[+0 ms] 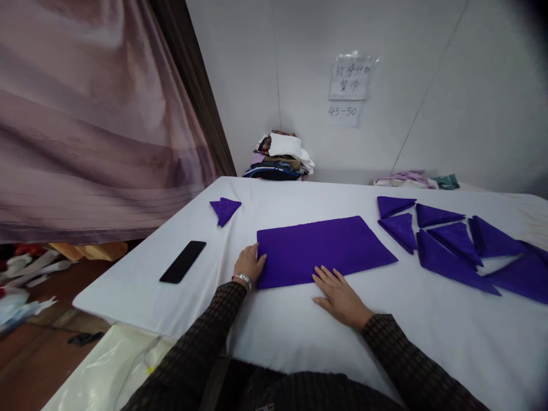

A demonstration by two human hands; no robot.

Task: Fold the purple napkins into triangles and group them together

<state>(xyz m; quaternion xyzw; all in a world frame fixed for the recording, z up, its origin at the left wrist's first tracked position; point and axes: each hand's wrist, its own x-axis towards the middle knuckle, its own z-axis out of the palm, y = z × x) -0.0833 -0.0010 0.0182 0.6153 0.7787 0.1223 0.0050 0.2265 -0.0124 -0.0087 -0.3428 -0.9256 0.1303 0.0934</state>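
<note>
A purple cloth (323, 248), folded into a flat rectangle, lies on the white table (428, 337) in front of me. My left hand (249, 264), with a metal watch at the wrist, rests at the cloth's left end with its fingers curled on the near corner. My right hand (338, 294) lies flat with fingers stretched out, fingertips on the cloth's near edge. Neither hand lifts anything.
Several purple cloths folded into triangles (449, 242) lie at the right. One folded purple triangle (224, 209) sits at the far left, near a black phone (183, 261). A pile of clothes (280, 157) is against the wall, under a paper sign (351, 80). A curtain (94, 114) hangs at left.
</note>
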